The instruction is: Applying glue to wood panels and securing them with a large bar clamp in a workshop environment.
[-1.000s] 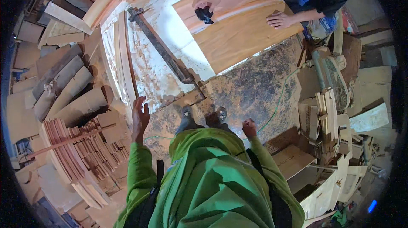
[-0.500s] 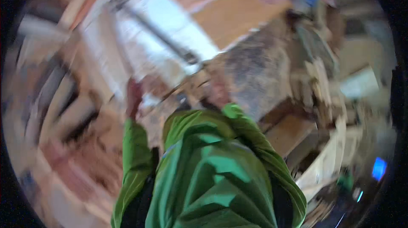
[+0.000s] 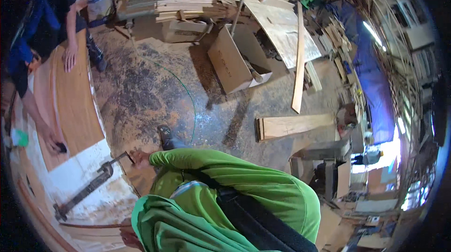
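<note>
Standing beside the white-smeared desk (image 3: pixel 81 165), we have our right hand (image 3: pixel 140 158) out at the edge, fingers partly curled right at the bent handle (image 3: pixel 123 155) of a long dark metal clamp (image 3: pixel 87 191); whether they're closed on it, we can't tell. That clamp lies slantwise across the desk, its handle end poking past the edge toward us. Down below, our left hand (image 3: pixel 129 234) sits near the end of a thin reddish-brown strip (image 3: pixel 89 226), half covered by our green hood (image 3: pixel 174 224), so we can't call its grip or how far it's open. Across the desk, a co-worker in dark clothes has one hand (image 3: pixel 70 57) flat on the wooden panel (image 3: pixel 79 92) and another hand (image 3: pixel 48 137) farther down it, at a small black item (image 3: pixel 61 148). Over on the dusty floor (image 3: pixel 136 83), a green cord (image 3: pixel 192 104) curves past us, with an open cardboard box (image 3: pixel 230 66) well beyond.
</note>
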A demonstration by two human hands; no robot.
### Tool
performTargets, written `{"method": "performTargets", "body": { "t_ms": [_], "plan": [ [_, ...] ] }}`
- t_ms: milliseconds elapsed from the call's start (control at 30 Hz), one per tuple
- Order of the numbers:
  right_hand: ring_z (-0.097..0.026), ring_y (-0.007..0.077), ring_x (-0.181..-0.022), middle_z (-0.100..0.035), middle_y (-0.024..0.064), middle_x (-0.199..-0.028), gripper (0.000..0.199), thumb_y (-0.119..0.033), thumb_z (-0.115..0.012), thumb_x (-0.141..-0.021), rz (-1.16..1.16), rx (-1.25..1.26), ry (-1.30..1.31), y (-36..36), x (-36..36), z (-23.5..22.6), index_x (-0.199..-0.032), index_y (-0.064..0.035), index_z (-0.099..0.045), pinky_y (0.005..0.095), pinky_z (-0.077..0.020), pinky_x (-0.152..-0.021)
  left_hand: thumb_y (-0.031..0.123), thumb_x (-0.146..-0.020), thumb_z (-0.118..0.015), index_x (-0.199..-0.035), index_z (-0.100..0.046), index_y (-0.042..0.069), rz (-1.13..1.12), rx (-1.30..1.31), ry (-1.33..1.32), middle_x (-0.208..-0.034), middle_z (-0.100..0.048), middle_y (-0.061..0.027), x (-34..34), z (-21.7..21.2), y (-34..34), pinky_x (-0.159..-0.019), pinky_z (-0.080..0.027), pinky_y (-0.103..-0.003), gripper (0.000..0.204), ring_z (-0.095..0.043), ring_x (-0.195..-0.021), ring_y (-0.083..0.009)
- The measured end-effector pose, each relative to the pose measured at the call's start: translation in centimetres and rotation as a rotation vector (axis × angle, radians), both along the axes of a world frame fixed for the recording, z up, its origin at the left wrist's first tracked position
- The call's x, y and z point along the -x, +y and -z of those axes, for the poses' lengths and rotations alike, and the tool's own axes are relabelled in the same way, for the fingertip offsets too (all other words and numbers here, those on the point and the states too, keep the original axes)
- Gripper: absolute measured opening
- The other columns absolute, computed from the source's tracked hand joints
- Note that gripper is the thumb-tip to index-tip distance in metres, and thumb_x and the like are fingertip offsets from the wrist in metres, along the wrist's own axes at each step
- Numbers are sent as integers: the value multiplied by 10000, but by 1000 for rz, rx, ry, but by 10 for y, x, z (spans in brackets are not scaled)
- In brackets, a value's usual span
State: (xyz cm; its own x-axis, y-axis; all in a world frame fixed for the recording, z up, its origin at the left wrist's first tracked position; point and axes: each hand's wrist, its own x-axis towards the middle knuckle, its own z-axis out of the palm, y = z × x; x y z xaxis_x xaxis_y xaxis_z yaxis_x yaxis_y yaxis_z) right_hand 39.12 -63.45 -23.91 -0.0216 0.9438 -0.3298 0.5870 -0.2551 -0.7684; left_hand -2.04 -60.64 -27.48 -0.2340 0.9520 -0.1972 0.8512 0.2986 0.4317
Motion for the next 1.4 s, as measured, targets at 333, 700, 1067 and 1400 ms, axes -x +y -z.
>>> {"method": "performTargets", "body": {
  "t_ms": [333,700,1067,1400],
  "plan": [
    [-620,286,-727,-595,139,-749,408,-266,-655,-756,284,317,419,13,5,-22,-1044,-4,-536,414,-469,-593,275,-956,-463,-1100,-562,103,-351,22,-681,-915,-615,-61,-18,-8,-7,-729,-490,-380,246,-586,-823,-181],
    [-648,240,-641,-617,112,-711,337,-341,-507,-946,383,459,1070,-1,27,70,-888,-13,-556,415,-554,-586,243,-940,-483,-1025,-580,124,-681,-49,-1032,-867,-629,-63,26,-36,-68,-648,-512,-384,175,-604,-770,-187],
    [-583,203,-723,-514,38,-740,280,-370,-599,-927,221,624,1293,8,-13,-80,-879,-112,-502,437,-554,-719,462,-957,-506,-834,-549,71,-735,-195,-1067,-606,-567,-60,13,-101,-130,-386,-454,-281,412,-547,-437,-145],
    [-593,208,-702,-535,47,-750,278,-313,-648,-902,306,635,1247,5,-7,-73,-875,-69,-518,425,-580,-710,453,-961,-506,-803,-538,82,-774,-270,-883,-589,-556,-36,-12,-126,-125,-370,-431,-261,405,-537,-423,-132]
  ]
}}
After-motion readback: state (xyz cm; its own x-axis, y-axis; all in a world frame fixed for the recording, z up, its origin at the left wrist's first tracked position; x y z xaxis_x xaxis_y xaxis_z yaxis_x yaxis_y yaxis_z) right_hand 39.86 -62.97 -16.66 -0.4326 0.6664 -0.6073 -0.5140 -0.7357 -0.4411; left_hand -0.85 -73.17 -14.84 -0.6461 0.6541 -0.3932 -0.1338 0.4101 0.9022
